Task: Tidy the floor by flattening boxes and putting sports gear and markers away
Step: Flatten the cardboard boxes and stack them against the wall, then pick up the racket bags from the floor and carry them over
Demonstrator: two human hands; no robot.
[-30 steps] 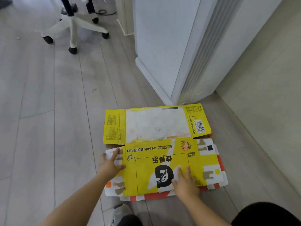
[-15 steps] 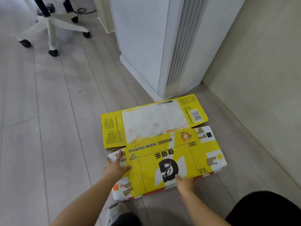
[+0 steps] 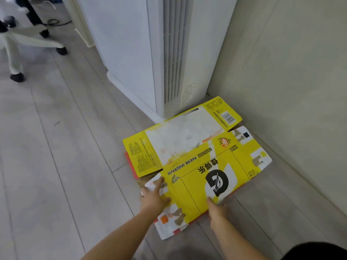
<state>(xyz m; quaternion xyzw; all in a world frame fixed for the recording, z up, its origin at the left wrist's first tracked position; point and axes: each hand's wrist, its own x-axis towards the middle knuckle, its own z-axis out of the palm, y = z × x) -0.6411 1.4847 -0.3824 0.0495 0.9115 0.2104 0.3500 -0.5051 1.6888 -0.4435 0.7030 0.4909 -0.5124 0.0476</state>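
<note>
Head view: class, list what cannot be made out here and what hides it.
All in the head view.
Lower carton: mostly covered by the yellow box, only edges show.
Right hand: fingers hidden at that box's near edge.
Chair base: blurred, cut by the top-left edge.
Flap print: too small to read.

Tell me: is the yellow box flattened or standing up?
Flattened. The yellow box lies flat, panels and flaps spread; the left hand presses it, the right hand holds its near edge.

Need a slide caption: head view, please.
Left hand rests on, right hand grips, a flattened Gatorade carton on the floor.
</note>
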